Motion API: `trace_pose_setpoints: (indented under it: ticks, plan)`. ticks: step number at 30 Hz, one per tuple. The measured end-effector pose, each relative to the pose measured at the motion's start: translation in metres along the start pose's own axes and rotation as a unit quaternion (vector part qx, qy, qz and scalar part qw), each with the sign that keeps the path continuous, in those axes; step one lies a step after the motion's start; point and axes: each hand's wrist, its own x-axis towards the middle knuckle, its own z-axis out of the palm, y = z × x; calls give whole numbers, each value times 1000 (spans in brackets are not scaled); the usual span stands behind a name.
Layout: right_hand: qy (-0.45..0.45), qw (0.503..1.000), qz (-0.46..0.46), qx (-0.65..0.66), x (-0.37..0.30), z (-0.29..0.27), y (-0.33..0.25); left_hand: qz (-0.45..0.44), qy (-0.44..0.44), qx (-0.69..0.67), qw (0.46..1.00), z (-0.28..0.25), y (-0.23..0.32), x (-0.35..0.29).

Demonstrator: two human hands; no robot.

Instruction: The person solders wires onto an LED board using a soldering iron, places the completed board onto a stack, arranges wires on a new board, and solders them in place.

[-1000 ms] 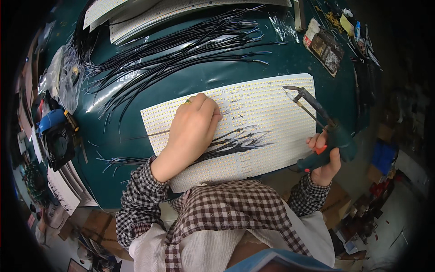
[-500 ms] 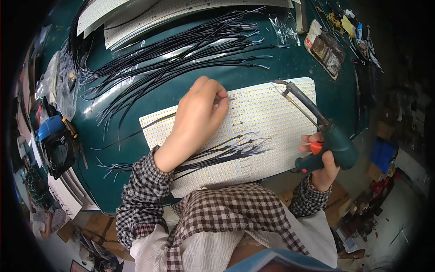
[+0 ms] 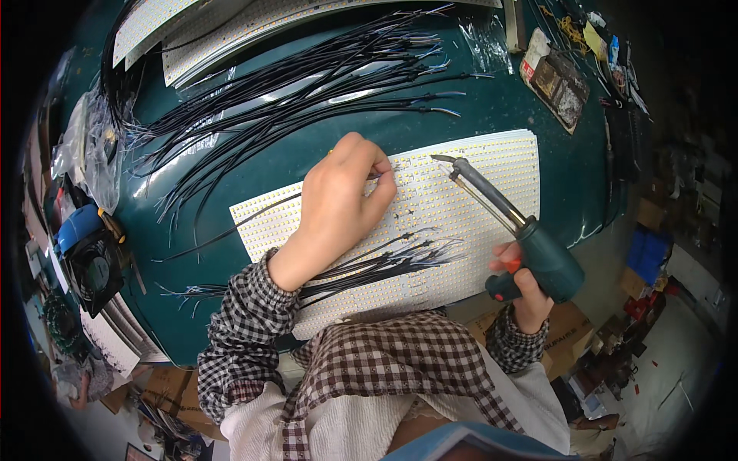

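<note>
My left hand [image 3: 342,203] rests on a white panel of small LED dots [image 3: 477,207] that lies on the dark green table, its fingers pinched on a thin black wire [image 3: 231,227] running off to the left. My right hand [image 3: 526,288] grips the green pistol handle of a soldering gun [image 3: 511,223]. Its metal tip points up-left over the panel, a short way right of my left fingers. A bundle of black wires with bare ends [image 3: 384,261] lies across the panel below my left hand.
A large spread of loose black wires [image 3: 307,84] covers the table beyond the panel. More white LED panels [image 3: 231,31] lie stacked at the far edge. A small fan with a blue part [image 3: 88,257] sits at the left. Boxes and tools [image 3: 557,77] stand at the far right.
My left hand shifted up and right along the panel with the wire. The soldering gun swung left, so its tip is now closer to my left fingers.
</note>
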Motion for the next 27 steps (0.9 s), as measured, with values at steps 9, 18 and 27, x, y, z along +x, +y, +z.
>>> trace_pose_setpoints:
  ticks: [9,18,27]
  plan:
    - [0,998,57,-26,-7,9,3,6,2,9,1000,1,-4,-2]
    - [-11,1000,23,-16,-6,12,8,9,-1,22,1000,-1,-3,-3]
    - [-31,993,18,-111,-6,9,16,8,-3,15,1000,-1,-3,-2]
